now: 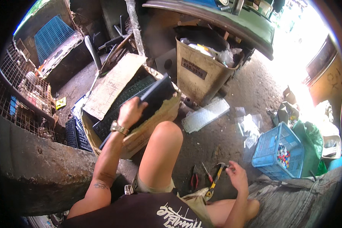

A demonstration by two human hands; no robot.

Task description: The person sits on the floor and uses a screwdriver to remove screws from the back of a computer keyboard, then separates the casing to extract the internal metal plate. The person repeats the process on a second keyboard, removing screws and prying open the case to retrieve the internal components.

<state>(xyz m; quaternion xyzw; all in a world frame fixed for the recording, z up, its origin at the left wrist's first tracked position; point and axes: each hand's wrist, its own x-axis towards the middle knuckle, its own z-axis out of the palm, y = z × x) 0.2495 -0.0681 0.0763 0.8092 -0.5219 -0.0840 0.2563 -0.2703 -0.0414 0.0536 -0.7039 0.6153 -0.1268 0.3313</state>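
Note:
My left hand (131, 113), with a watch on its wrist, is closed on a dark keyboard (159, 89) that stands tilted on edge in a worn cardboard box (152, 127). More black keyboards (135, 89) lie under and behind it in the box. Low on the right, my right hand (238, 176) has its fingers loosely curled and apart beside the head of a hammer (215, 182) with a yellow and black handle. Whether the fingertips touch the hammer head, I cannot tell. Red-handled pliers (194, 179) and a screwdriver (207, 173) lie left of the hammer.
Behind the box stands a tan bin (197, 81) filled with scrap, under a table edge (231, 24). White keyboard-like panels (206, 115) lie on the dirt floor. A blue crate (279, 152) holds small colourful pieces on the right. Wire mesh (21, 89) borders the left.

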